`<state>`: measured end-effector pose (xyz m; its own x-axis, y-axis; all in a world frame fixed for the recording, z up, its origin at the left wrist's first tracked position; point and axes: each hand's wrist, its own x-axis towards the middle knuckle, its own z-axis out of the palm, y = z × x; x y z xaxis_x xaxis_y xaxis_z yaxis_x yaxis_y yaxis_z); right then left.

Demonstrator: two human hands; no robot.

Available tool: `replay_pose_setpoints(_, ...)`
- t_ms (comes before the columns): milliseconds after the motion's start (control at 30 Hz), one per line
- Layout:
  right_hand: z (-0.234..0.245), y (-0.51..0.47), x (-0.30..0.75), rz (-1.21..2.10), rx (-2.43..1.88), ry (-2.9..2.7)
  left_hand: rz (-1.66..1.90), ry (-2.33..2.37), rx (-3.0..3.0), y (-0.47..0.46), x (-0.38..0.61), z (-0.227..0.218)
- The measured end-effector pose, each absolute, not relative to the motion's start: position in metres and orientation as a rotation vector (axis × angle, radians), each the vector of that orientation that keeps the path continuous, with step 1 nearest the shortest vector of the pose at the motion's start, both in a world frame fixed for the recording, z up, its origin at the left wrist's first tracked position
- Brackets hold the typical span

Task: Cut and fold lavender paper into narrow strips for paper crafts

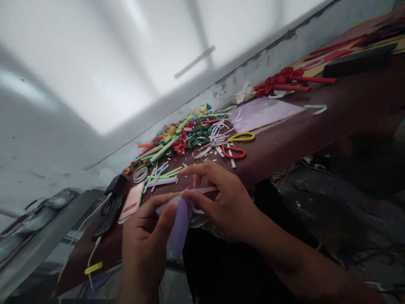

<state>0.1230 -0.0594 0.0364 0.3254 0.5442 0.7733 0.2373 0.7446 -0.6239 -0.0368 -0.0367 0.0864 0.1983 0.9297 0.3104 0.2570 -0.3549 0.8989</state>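
Between my hands, over the table's near edge, hangs a piece of light purple paper. My left hand is closed on it, with the thumb in front and the index finger along its upper edge. My right hand pinches a pale narrow strip between thumb and fingers at the top of the purple paper, its index finger reaching out over the table. Whether the strip and paper are joined is hidden by my fingers. Just beyond lie green and purple paper strips.
Scissors with yellow and red handles lie on the dark red table near white offcuts. Behind is a heap of coloured paper pieces. A phone and a black device with a cable sit left; a lilac sheet lies farther right.
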Motion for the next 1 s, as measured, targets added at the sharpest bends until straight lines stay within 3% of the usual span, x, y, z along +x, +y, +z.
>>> replay_pose_setpoints(267, 0.039, -0.059, 0.142, 0.337, -0.683, -1.355, 1.101, 1.129, 1.658, -0.024, -0.045, 0.084)
replay_pose_setpoints(533, 0.040, -0.061, 0.143, 0.235, -0.770, -1.378, 1.027, 1.245, 1.684, -0.024, -0.051, 0.091)
replay_pose_setpoints(1000, 0.037, -0.058, 0.138, 0.415, -0.732, -1.327, 1.100, 1.263, 1.688, -0.038, -0.031, 0.093)
